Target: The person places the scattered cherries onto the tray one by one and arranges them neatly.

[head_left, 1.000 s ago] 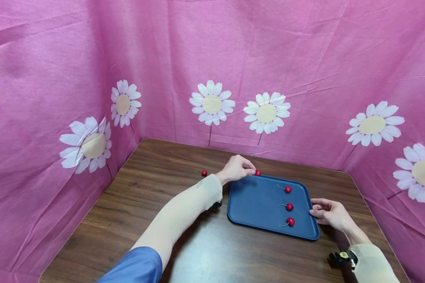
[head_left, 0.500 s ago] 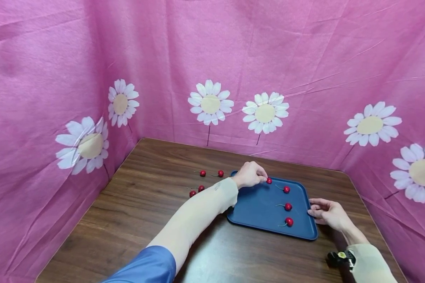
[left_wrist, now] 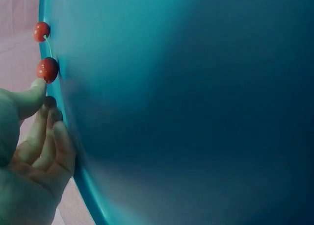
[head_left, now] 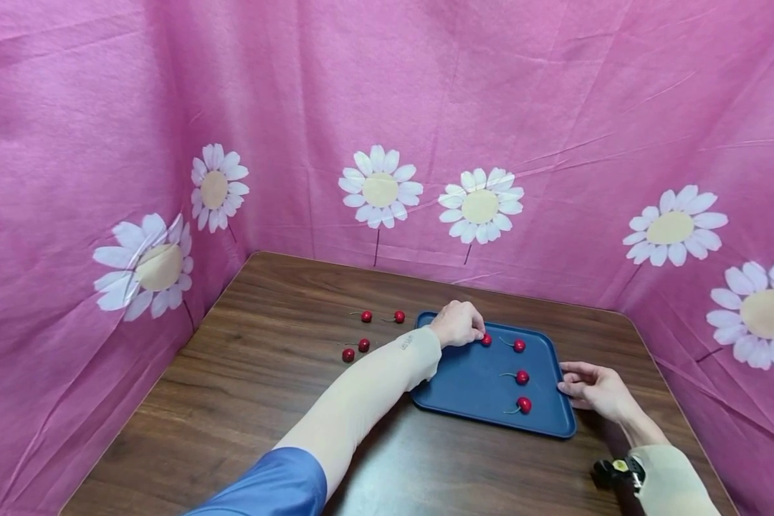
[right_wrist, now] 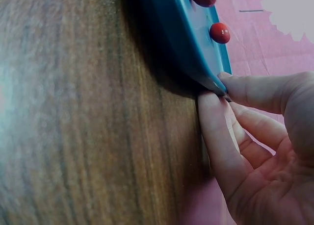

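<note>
Brought a red cherry (head_left: 486, 340) in the left hand (head_left: 454, 324) from the far rim of the blue tray (head_left: 467, 390) rightward and nearer, to just left of the farthest other cherry (head_left: 519, 345) there; eased slightly nearer again over the last half second; swung the left sleeve (head_left: 361, 390) rightward too, uncovering three more cherries (head_left: 399, 316) on the left of the table (head_left: 284, 322)

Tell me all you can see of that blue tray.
The tray is dark blue and rectangular, with rounded corners and a raised rim; it looks like plastic. It lies right side up on the brown table. Three red cherries lie on it in a row along its right. A fourth cherry, touched by the left hand, is near the far rim; whether it touches the tray is unclear. The right hand pinches the right rim.
</note>
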### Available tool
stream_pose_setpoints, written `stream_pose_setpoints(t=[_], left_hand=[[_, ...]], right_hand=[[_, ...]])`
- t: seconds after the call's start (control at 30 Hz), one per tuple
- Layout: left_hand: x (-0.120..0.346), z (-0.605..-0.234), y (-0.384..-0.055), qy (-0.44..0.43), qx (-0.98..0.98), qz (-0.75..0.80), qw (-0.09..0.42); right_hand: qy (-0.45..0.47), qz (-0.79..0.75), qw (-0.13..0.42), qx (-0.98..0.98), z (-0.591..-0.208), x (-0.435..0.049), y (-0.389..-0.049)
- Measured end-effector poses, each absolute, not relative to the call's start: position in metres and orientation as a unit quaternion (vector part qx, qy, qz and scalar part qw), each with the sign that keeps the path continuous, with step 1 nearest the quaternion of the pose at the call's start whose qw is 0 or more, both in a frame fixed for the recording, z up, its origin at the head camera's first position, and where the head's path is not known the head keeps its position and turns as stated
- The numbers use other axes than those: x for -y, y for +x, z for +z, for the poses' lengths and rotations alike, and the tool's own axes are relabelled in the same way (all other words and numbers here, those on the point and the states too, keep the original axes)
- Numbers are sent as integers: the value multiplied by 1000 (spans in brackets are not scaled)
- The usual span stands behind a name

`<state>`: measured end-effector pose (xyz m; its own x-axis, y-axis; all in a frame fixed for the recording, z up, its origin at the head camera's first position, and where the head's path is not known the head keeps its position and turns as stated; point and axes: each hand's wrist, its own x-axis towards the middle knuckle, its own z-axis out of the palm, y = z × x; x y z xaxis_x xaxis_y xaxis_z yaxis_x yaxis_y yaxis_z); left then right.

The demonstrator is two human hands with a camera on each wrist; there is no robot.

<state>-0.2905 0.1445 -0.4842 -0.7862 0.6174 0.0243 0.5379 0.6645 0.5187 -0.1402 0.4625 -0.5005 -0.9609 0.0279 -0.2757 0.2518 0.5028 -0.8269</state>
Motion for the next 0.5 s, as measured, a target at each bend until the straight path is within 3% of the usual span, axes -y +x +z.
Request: stream_pose_setpoints(t=[0.5], left_hand=[[-146, -490, -292, 299, -923, 232, 76]], right_hand=[[89, -491, 117, -859, -500, -462, -140]])
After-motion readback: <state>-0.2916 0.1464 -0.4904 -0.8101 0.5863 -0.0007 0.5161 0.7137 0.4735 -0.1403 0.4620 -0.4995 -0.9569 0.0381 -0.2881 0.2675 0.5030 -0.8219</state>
